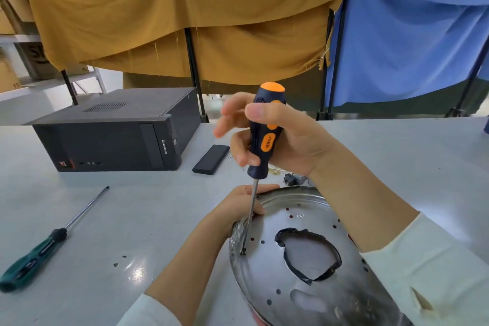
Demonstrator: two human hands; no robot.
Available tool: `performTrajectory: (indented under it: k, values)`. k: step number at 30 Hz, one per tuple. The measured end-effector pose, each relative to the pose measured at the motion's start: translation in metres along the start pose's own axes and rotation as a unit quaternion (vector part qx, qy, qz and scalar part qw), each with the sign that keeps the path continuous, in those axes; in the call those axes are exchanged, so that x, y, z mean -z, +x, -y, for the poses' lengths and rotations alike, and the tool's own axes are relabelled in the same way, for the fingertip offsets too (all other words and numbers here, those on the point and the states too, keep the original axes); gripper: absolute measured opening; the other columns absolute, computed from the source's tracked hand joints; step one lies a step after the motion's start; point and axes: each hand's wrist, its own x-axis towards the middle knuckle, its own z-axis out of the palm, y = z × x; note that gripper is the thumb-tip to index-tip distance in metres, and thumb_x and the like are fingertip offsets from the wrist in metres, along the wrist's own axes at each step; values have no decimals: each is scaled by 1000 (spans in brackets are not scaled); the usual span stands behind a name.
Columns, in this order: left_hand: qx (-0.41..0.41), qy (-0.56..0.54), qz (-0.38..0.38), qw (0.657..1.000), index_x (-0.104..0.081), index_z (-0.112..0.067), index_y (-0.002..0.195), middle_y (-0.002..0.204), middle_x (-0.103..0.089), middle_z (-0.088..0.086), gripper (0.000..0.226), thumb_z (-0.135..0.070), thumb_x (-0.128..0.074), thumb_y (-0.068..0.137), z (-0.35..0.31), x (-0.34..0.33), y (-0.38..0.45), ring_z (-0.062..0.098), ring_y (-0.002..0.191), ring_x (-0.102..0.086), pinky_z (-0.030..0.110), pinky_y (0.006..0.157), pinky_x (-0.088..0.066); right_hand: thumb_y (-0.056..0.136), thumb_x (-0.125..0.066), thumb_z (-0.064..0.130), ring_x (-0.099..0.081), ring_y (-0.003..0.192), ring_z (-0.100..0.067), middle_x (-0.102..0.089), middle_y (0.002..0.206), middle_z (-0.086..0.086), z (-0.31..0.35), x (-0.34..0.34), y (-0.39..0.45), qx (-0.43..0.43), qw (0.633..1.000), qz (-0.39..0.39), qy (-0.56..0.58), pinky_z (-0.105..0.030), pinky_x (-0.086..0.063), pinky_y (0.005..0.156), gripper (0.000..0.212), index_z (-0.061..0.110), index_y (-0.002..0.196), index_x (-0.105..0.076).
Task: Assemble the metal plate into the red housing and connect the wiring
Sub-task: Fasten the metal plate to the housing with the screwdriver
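A round shiny metal plate with small holes and a black-taped middle opening lies at the lower right of the table. A sliver of the red housing shows under its near rim. My right hand grips the black and orange handle of a screwdriver, which stands upright. Its tip sits on a screw near the plate's left rim. My left hand holds the plate's far left rim, thumb beside the shaft. Some wiring and a small plug lie behind the plate.
A black desktop computer case lies on its side at the back left. A slim black box lies beside it. A green-handled screwdriver lies at the left front. Ochre and blue cloths hang behind the table.
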Motion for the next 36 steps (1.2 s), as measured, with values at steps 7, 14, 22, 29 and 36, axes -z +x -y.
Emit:
performTrajectory:
  k: [7, 14, 22, 29, 36]
  values:
    - [-5, -48, -55, 997, -72, -16, 113, 88, -76, -5, 61, 19, -46, 71, 5, -5, 0, 6, 73, -71, 15, 60, -52, 91, -58, 21, -39, 39, -13, -43, 52, 2, -12, -22, 13, 43, 970, -228, -69, -22, -36, 44, 29, 16, 67, -43]
    - [-4, -89, -117, 989, -69, -5, 116, 66, -71, -3, 53, 19, -40, 79, 1, -19, -14, 7, 51, -65, 16, 45, -48, 88, -63, 23, -51, 42, -20, -49, 53, -1, -13, -24, 6, 88, 909, -374, -161, -28, -44, 46, 29, 16, 66, -47]
    - [17, -49, -58, 997, -63, -14, 129, 123, -67, 18, 67, 24, -36, 80, -9, -11, -16, 26, 97, -61, 43, 99, -48, 68, -78, 31, -58, 55, -16, -66, 82, -2, -3, 5, 5, 5, 993, -1, 119, -21, -45, 49, 31, 17, 94, -68]
    - [-2, -81, -55, 995, -64, -8, 127, 108, -72, 16, 67, 24, -38, 75, -3, -8, -14, 19, 82, -69, 20, 63, -57, 87, -52, 22, -39, 37, -9, -44, 51, 5, -6, -12, 14, 1, 997, -70, 36, -18, -35, 42, 22, 15, 67, -47]
    - [3, 7, -106, 994, -31, 27, 104, 30, -42, -16, 27, 23, -38, 78, -3, -16, -19, -3, 27, -40, 6, 33, -28, 90, -61, 23, -53, 38, -13, -51, 48, 3, -18, -37, 4, 140, 906, -372, -144, -22, -44, 42, 29, 21, 64, -49]
